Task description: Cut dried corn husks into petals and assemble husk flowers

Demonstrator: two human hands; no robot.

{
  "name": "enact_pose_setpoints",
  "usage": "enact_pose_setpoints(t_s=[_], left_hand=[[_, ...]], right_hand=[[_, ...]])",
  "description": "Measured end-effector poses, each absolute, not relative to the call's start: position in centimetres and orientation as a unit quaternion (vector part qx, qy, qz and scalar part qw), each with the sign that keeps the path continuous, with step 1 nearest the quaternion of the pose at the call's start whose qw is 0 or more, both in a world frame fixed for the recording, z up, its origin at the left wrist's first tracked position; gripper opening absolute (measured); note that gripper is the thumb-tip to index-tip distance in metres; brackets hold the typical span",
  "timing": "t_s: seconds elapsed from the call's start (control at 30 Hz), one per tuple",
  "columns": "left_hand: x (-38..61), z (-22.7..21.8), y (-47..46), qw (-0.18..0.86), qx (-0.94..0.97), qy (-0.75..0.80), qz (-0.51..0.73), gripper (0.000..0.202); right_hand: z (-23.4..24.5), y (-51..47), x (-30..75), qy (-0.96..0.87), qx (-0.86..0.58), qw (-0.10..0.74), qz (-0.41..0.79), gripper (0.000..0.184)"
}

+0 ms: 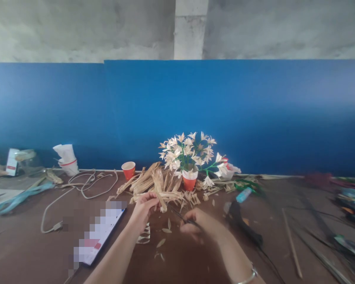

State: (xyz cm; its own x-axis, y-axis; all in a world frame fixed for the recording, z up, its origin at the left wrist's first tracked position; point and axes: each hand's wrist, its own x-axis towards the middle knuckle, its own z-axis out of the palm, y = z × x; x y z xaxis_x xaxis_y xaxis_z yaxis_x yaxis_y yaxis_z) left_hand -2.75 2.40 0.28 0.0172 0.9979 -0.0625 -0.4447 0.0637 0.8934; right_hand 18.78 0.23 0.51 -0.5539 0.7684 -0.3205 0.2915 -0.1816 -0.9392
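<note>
"Two hands engaged; grip?"

"The left hand [146, 205] pinches a dry husk [162, 202] before the husk pile [144, 179]; the right hand [200, 223] grasps apparent scissors [179, 215], near it."

"Step; requirement?"

"Trimming, seemingly; the next move calls for a steady husk, fingertips clear of the blades."

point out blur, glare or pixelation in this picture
In the head view, the right hand is smeared, the left hand crisper; head view, clutter at far right is blurred; the head view also shows pale sheen toward the right of the blue panel and coarse pixelation across the flat device.
</note>
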Motion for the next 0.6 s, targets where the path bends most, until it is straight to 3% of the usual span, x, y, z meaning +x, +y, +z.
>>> enact_pose_setpoints(t_s=[0.6], left_hand=[[-3.2, -0.9, 3.0, 0.633, 0.368, 0.411, 0.543, 0.022]], right_hand=[[0.3, 0.3, 18.9, -0.610, -0.435, 0.168, 0.641, 0.019]])
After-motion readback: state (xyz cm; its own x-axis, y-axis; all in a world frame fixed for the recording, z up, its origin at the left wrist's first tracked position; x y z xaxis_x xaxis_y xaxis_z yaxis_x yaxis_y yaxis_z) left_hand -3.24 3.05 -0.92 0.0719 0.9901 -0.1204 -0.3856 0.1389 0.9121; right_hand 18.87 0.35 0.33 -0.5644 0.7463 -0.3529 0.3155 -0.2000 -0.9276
